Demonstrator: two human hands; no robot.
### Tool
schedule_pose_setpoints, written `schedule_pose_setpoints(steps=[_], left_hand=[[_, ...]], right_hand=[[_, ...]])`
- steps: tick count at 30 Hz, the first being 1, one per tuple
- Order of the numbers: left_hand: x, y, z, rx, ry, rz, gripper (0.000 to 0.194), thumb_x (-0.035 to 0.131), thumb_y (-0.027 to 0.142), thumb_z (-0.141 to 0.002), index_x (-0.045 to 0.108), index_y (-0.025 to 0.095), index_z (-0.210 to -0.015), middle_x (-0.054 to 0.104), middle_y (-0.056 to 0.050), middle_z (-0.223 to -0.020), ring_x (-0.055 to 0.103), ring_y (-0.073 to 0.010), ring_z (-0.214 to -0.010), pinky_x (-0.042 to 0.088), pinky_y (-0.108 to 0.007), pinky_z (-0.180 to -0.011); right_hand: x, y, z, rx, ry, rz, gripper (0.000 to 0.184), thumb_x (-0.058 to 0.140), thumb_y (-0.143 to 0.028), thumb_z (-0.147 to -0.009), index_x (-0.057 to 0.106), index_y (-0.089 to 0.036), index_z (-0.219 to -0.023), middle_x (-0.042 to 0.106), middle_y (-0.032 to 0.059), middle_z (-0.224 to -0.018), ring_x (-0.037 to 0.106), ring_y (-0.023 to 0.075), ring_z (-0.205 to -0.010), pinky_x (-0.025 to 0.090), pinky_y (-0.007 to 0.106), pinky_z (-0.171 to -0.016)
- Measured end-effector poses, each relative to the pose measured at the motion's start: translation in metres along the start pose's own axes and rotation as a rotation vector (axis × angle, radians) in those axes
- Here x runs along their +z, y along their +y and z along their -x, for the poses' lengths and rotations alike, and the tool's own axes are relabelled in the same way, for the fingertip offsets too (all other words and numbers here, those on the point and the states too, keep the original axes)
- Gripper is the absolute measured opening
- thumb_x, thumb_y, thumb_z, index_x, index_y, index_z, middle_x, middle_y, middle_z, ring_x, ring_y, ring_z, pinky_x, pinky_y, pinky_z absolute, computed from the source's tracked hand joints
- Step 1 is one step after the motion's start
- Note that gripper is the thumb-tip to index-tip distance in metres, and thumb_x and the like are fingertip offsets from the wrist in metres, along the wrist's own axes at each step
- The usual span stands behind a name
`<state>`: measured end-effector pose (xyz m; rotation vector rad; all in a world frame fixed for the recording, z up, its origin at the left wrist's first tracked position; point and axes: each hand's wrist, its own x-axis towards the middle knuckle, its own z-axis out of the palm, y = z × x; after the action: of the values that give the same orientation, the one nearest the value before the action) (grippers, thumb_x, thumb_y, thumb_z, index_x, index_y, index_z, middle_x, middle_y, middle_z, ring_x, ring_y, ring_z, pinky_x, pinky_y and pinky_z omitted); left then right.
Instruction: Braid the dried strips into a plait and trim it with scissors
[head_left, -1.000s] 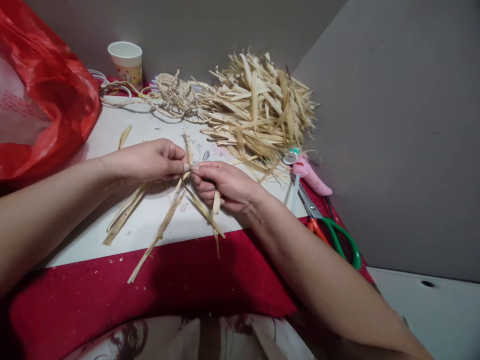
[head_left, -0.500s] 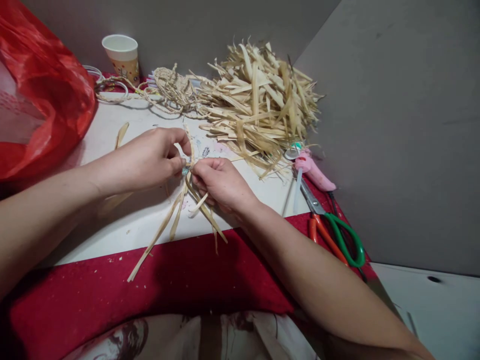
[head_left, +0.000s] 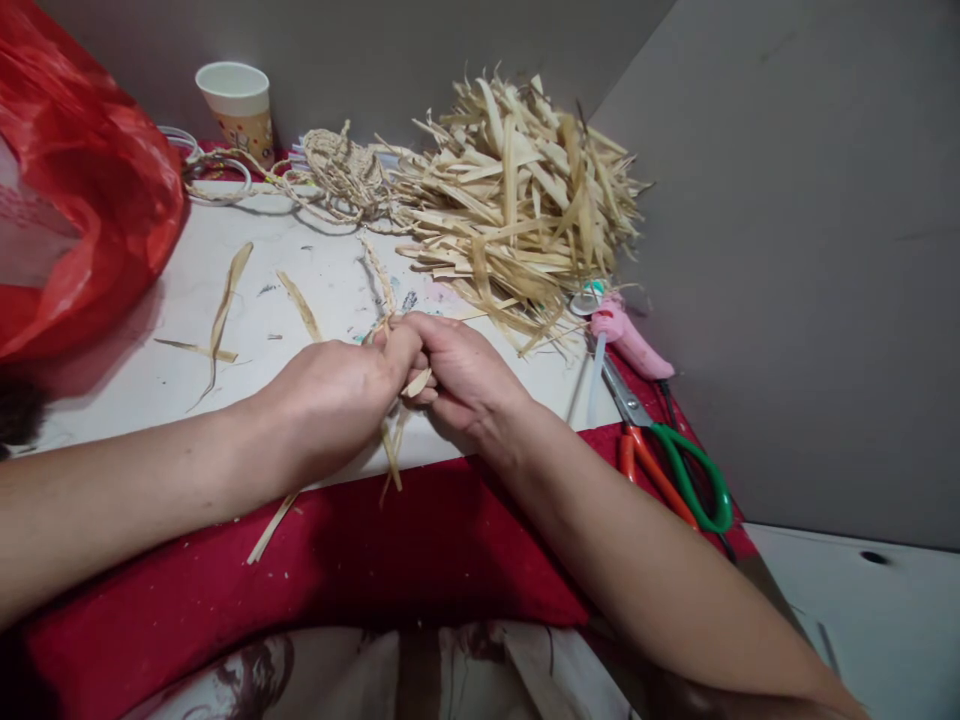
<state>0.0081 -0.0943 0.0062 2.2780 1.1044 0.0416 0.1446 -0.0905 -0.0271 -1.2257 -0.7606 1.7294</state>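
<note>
The braid (head_left: 385, 280) lies on the white board (head_left: 105, 405), its near end running into the meeting hands. Right hand (head_left: 476, 390) has its fingers curled shut on a pale strip (head_left: 418, 382); left hand (head_left: 330, 405) bends in against them, but its back covers its fingers, so I can't tell what they grip. Holding so close to the plaited part probably stops it loosening, while loose strip ends (head_left: 392, 462) hang below, out of the way.

The strip pile (head_left: 517, 190) sits beyond the right hand, handy for reaching; scissors (head_left: 637, 415) lie on the red-covered worktop (head_left: 420, 550), handles towards the person. Behind, a paper cup (head_left: 244, 115) stands upright near the coiled cord (head_left: 337, 165), its bottom out of sight. The red plastic bag (head_left: 139, 200) gapes at left, showing something whitish, perhaps a liner.
</note>
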Motion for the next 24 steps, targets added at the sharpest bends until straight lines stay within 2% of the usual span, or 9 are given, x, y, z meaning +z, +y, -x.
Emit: schedule_pose_setpoints(steps=[3,5,7,10,13,14,16,19,24], left_hand=[[0.003,0.005,0.009,0.110,0.010,-0.335,0.036,0.042,0.015,-0.080,0.048,0.011,-0.115,0.060,-0.005,-0.061,0.053,-0.0195,-0.049,0.027,-0.027,-0.046],[-0.004,0.010,0.017,0.180,-0.034,-0.375,0.028,0.041,0.017,-0.081,0.054,0.013,-0.106,0.054,-0.001,-0.052,0.043,-0.0160,-0.040,0.021,-0.028,-0.042],[-0.019,0.013,0.021,0.211,-0.066,-0.316,0.016,0.046,0.023,-0.081,0.060,0.018,-0.085,0.046,0.002,-0.046,0.033,-0.0119,-0.037,0.018,-0.027,-0.041],[-0.047,0.006,0.015,0.112,0.042,-0.043,0.023,0.055,0.034,-0.078,0.057,0.018,-0.062,0.045,0.003,-0.045,0.034,-0.0071,-0.037,0.024,-0.023,-0.042],[-0.059,-0.014,-0.004,-0.037,0.245,0.296,0.018,0.055,0.029,-0.081,0.059,0.015,-0.070,0.057,0.000,-0.056,0.049,-0.0078,-0.048,0.036,-0.021,-0.050],[-0.057,-0.021,-0.011,-0.074,0.247,0.411,0.014,0.056,0.026,-0.081,0.060,0.014,-0.076,0.061,-0.001,-0.062,0.054,-0.0088,-0.052,0.039,-0.022,-0.054],[-0.049,-0.034,-0.023,-0.151,0.189,0.708,0.008,0.059,0.021,-0.078,0.060,0.013,-0.079,0.062,-0.002,-0.061,0.057,-0.0104,-0.053,0.045,-0.024,-0.057],[-0.035,-0.042,-0.031,-0.234,-0.024,1.047,0.010,0.065,0.018,-0.074,0.061,0.013,-0.082,0.067,-0.004,-0.069,0.063,-0.0122,-0.061,0.050,-0.027,-0.063],[-0.027,-0.036,-0.029,-0.265,-0.106,1.266,0.016,0.067,0.007,-0.069,0.060,0.013,-0.081,0.067,-0.004,-0.071,0.065,-0.0113,-0.066,0.051,-0.022,-0.063]], right_hand=[[0.001,0.001,0.001,-0.006,0.012,0.017,0.008,0.054,-0.019,-0.068,0.051,-0.017,-0.061,0.037,-0.0066,-0.046,0.029,0.0039,-0.037,0.015,0.018,-0.033],[0.001,0.001,0.003,0.006,0.002,0.011,0.010,0.055,-0.019,-0.069,0.051,-0.017,-0.060,0.029,-0.0090,-0.044,0.022,0.0029,-0.035,0.013,0.018,-0.033],[0.000,0.001,0.003,0.020,-0.014,-0.003,0.013,0.057,-0.020,-0.069,0.049,-0.017,-0.060,0.023,-0.0105,-0.045,0.017,0.0020,-0.036,0.011,0.017,-0.034],[-0.002,0.000,0.004,0.030,-0.051,-0.019,0.015,0.058,-0.021,-0.072,0.048,-0.017,-0.061,0.023,-0.0108,-0.046,0.016,0.0015,-0.036,0.011,0.016,-0.035],[-0.002,-0.003,0.005,0.032,-0.082,-0.034,0.015,0.056,-0.022,-0.075,0.049,-0.017,-0.063,0.023,-0.0112,-0.045,0.015,0.0018,-0.036,0.012,0.016,-0.034],[-0.002,-0.003,0.005,0.031,-0.086,-0.035,0.015,0.055,-0.021,-0.076,0.050,-0.016,-0.063,0.023,-0.0113,-0.045,0.015,0.0019,-0.036,0.013,0.016,-0.034],[-0.002,-0.005,0.006,0.027,-0.094,-0.031,0.016,0.055,-0.022,-0.077,0.049,-0.016,-0.063,0.023,-0.0112,-0.044,0.016,0.0019,-0.035,0.013,0.016,-0.034],[-0.002,-0.007,0.006,0.007,-0.091,-0.005,0.019,0.055,-0.023,-0.078,0.050,-0.015,-0.062,0.026,-0.0106,-0.043,0.019,0.0017,-0.035,0.014,0.016,-0.035],[-0.003,-0.007,0.005,-0.030,-0.092,0.051,0.023,0.054,-0.025,-0.081,0.050,-0.015,-0.060,0.029,-0.0100,-0.042,0.020,0.0015,-0.034,0.012,0.016,-0.034]])
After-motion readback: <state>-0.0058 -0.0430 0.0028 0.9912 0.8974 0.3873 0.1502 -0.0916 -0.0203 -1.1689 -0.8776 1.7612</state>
